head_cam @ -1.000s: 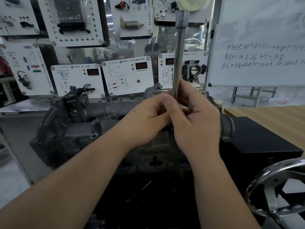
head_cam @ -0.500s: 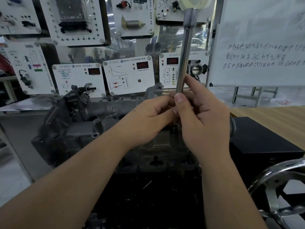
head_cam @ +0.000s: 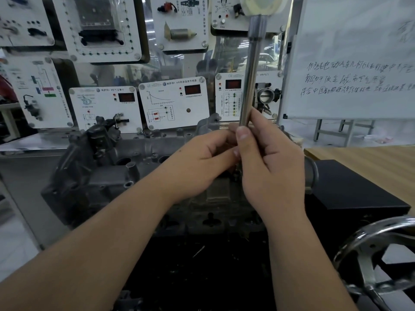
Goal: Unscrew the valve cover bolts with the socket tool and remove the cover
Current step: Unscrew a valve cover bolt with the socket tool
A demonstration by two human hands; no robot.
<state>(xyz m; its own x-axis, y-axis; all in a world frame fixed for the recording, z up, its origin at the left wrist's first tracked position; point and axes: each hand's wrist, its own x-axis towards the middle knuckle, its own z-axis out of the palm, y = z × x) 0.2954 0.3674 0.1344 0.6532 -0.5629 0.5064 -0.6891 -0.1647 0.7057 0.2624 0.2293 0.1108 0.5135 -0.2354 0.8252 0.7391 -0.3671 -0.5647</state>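
The socket tool (head_cam: 252, 72) stands nearly upright over the middle of the engine, its long polished shaft leaning slightly to the right at the top, where the thicker end reaches up in front of the display boards. Its lower end drops out of sight behind the 2 hands, so where it meets a bolt is hidden. The right hand (head_cam: 269, 167) is wrapped around the lower shaft, thumb pressed against the steel and fingers curled behind it. The left hand (head_cam: 202, 162) comes in from the left with its fingers curled toward the same spot, touching the right thumb; whether it actually grips the shaft I cannot tell, since the right hand covers the fingertips. Beneath both hands lies the valve cover (head_cam: 125, 176), a grey, grimy casting across the top of the engine, with open round ports and bolt bosses showing to the left. At the lower right a chrome handwheel (head_cam: 372, 261) curves into view. A black box (head_cam: 354, 189) sits to the right on a wooden counter (head_cam: 370, 158). Behind stand white training panels (head_cam: 175, 104) with red displays, and a whiteboard (head_cam: 354, 63) with handwriting.
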